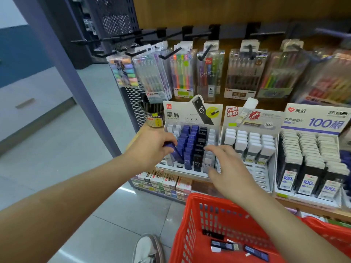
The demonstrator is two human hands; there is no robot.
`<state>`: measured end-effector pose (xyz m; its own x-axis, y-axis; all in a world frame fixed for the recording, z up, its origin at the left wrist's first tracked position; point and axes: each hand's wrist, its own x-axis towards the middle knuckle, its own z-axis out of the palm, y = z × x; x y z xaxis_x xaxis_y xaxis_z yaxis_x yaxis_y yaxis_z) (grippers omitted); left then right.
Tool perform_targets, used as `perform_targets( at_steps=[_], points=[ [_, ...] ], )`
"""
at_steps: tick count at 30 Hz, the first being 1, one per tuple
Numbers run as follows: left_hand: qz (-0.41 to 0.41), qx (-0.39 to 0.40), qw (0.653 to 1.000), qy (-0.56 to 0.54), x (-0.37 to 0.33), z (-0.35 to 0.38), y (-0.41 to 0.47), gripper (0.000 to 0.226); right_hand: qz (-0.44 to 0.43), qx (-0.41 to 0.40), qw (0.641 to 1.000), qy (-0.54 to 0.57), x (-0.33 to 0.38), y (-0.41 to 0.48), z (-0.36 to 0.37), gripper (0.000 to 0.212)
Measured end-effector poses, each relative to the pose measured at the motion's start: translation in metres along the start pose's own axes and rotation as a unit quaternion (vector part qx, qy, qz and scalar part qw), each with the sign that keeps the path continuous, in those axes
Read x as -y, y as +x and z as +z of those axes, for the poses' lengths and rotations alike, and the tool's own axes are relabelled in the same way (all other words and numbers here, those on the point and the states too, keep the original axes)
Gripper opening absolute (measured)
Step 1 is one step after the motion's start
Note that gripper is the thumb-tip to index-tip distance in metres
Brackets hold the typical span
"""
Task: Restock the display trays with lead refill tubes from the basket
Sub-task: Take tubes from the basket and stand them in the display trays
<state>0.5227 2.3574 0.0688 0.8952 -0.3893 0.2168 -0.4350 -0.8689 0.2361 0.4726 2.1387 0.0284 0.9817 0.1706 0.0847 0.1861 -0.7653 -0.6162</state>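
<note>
My left hand (152, 147) grips a blue lead refill tube (173, 149) and holds it tilted over the left columns of the left display tray (182, 172). That tray holds rows of white, blue and black tubes marked HB 0.7. My right hand (226, 166) hovers open, fingers spread, over the tray's right front corner and holds nothing. The red basket (191, 224) sits below on the floor side, with a few tubes (254, 250) lying on its bottom.
Two more display trays of white-capped tubes (250, 147) (311, 158) stand to the right. Pen packs (184, 73) hang on hooks above. A black pen cup (153, 114) stands left of the tray. Stacked boxes (163, 182) sit on the lower shelf. My shoe (146, 247) is beside the basket.
</note>
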Motion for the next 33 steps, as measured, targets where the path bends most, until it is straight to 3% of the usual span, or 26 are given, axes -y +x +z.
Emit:
perform_targets(
  at_steps=[8,17,21,29,33],
  points=[
    [0.039,0.054,0.998,0.009,0.005,0.027,0.001,0.026,0.033,-0.008,0.999,0.025,-0.014,0.002,0.009,0.041],
    [0.075,0.098,0.99,0.061,0.002,0.026,0.006,0.024,0.028,-0.044,0.996,0.067,-0.023,0.005,0.015,0.032],
    [0.014,0.046,0.998,0.043,0.0,0.034,0.008,0.019,0.034,-0.041,0.995,0.083,-0.024,0.006,0.015,0.032],
    [0.119,-0.052,0.989,0.074,0.007,0.041,0.008,0.005,0.022,-0.025,0.998,0.061,-0.022,-0.004,0.004,0.042],
    [0.102,-0.046,0.991,0.069,-0.008,0.033,0.002,0.02,0.007,0.005,1.0,0.029,-0.031,-0.026,-0.027,0.036]
  ],
)
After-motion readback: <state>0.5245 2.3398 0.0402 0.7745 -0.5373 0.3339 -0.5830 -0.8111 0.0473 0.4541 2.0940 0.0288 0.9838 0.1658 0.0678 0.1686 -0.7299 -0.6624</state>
